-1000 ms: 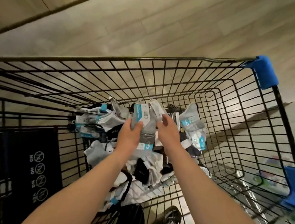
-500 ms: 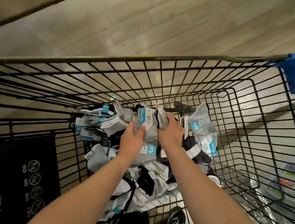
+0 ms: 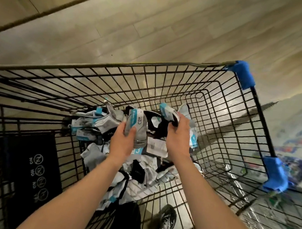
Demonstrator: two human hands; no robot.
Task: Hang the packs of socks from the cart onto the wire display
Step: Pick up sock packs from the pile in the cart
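Within cart (image 3: 244, 74), sock packs (image 3: 136, 126) in hands (image 3: 121, 143)

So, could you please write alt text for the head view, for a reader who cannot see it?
A person's left hand grips a grey sock pack and the right hand grips a blue-labelled pack, above a pile of sock packs in a black wire cart.
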